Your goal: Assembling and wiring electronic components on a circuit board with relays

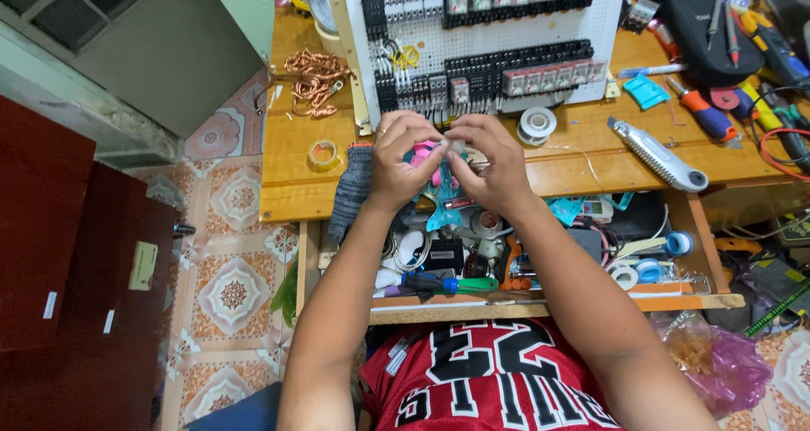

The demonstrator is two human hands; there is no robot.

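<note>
Wooden bench (291, 157): your left hand (403, 157) and right hand (488, 161) pinch a small clear part (456, 147) together; relay board (489, 39) just beyond, open drawer (523, 300) below.

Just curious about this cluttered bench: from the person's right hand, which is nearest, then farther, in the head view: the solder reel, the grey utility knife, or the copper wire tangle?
From the right hand:
1. Solder reel, just beyond it, rightward.
2. Grey utility knife, farther right.
3. Copper wire tangle, far left, past the left hand.

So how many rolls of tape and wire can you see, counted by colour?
Yellowish tape roll on the workbench: 1
Silver solder wire spool: 1
Blue tape rolls in the drawer: 2
White tape roll in the drawer: 1
Total: 5
</note>
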